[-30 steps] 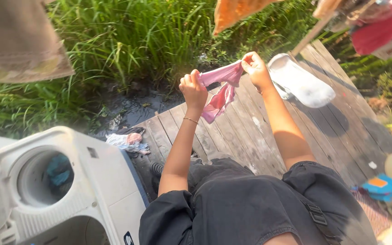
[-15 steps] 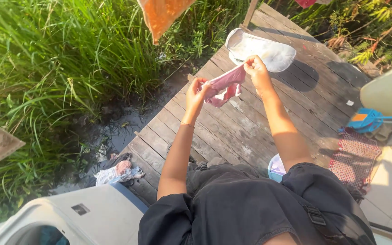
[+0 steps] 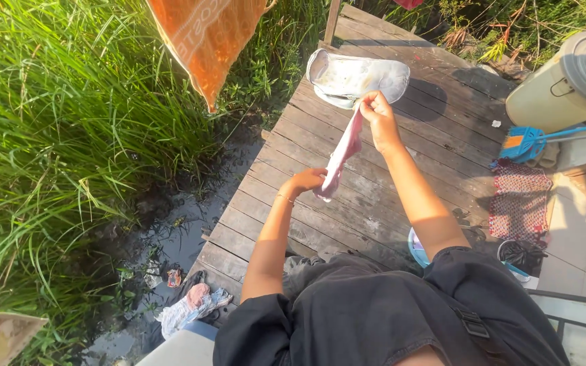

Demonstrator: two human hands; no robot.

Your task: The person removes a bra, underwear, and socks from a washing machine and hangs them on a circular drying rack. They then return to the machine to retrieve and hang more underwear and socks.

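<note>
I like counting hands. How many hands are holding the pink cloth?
2. The left hand grips the lower end of the pink cloth; the right hand pinches its top end, above the deck.

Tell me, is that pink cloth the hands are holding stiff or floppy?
Probably floppy: the pink cloth hangs in a soft, twisted strip between the right hand and the left hand. It looks light, since fingertips alone carry it. It may be damp and a bit clingy, though that is hard to tell.

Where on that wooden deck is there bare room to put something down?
Bare planks of the deck lie between the white basin and the red mat, under the pink cloth. The right edge is crowded: mat, blue brush, beige container.
</note>
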